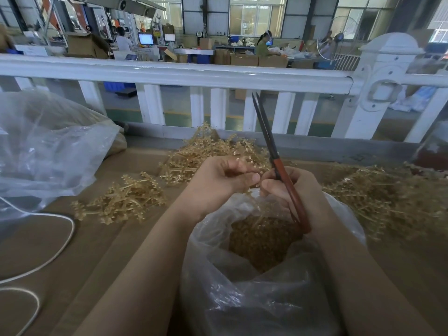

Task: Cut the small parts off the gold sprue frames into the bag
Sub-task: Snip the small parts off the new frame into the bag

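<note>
A gold sprue frame [254, 204] is pinched by the left hand [225, 180] directly above the bag [218, 238], just left of the upward-pointing scissors [278, 163] gripped by the right hand [293, 190].

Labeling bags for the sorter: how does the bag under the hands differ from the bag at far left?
The bag under the hands stands open-mouthed, with loose gold parts visible inside; the far-left bag slumps on its side, contents hazy. The first sits near, below the left hand and right hand; the second lies back by the white fence. Both are clear plastic on the brown table.
</note>
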Motion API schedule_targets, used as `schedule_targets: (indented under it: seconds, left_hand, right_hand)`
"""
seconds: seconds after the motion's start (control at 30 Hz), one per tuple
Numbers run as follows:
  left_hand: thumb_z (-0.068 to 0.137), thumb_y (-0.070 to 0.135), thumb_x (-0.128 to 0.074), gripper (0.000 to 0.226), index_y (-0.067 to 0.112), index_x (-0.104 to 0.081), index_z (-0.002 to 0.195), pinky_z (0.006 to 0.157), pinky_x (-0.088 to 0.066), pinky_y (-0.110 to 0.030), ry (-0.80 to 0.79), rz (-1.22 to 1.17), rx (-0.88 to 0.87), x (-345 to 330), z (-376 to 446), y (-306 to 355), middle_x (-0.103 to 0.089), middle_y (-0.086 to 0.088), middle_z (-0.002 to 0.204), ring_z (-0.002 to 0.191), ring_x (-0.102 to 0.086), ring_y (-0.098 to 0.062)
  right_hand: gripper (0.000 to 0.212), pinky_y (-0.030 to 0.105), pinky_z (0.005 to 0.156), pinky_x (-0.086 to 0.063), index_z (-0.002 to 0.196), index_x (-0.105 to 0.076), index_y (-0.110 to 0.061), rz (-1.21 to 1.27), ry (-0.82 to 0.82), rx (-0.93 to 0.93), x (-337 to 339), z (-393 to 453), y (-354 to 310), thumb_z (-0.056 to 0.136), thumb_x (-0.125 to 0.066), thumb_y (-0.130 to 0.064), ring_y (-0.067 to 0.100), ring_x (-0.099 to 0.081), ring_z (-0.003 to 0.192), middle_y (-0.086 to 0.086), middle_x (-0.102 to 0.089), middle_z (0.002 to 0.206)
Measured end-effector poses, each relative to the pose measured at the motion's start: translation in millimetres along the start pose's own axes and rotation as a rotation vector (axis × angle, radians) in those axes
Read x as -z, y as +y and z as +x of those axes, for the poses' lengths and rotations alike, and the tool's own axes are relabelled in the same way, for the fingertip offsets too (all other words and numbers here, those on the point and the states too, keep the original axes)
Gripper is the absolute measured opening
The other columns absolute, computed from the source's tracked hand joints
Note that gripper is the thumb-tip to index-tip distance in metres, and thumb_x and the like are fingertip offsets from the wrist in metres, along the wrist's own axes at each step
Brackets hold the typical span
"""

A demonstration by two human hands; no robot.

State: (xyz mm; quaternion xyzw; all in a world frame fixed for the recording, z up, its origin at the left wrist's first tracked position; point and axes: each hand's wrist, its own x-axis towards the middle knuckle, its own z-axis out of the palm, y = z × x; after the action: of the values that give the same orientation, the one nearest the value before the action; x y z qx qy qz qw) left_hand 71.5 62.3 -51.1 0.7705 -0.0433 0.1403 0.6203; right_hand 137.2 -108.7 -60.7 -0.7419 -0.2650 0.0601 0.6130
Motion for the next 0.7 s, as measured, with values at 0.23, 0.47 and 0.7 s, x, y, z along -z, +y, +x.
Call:
schedule_targets:
  seconds: [0.23,0.47,0.7]
  left_hand:
    - [0.096,0.017,-0.064,0.016,0.009,-0.068,0.082,0.076,-0.047,-0.020,0.096,0.163,0.029,13,2,-4,-0.067,0.000,0.079,0.078,-0.060,-0.007]
    - [0.100,0.013,-0.057,0.015,0.012,-0.066,0.087,0.060,-0.041,-0.015,0.128,0.220,0.029,21,0,-3,-0.057,-0.010,0.076,0.065,-0.049,-0.009]
    - [0.097,0.004,-0.057,0.022,0.017,-0.072,0.088,0.074,-0.050,-0.017,0.142,0.209,0.012,24,-1,-4,-0.072,-0.008,0.092,0.087,-0.065,-0.018]
  right_hand:
    - [0.048,0.021,0.069,-0.045,0.083,-0.068,-0.040,-0.306,0.069,0.018,-3,2,10,0.056,-0.070,-0.080,-0.009,-0.063,0.079,-0.030,-0.069,0.084]
    - [0.058,0.016,0.060,-0.037,0.090,-0.048,-0.060,-0.604,0.022,0.096,-2,-1,13,0.052,-0.043,-0.104,-0.023,-0.050,0.087,-0.050,-0.051,0.095]
    - [0.063,0.014,0.057,-0.034,0.093,-0.049,-0.047,-0.746,-0.010,0.121,-1,-1,19,0.057,-0.046,-0.099,-0.007,-0.055,0.071,-0.023,-0.061,0.081]
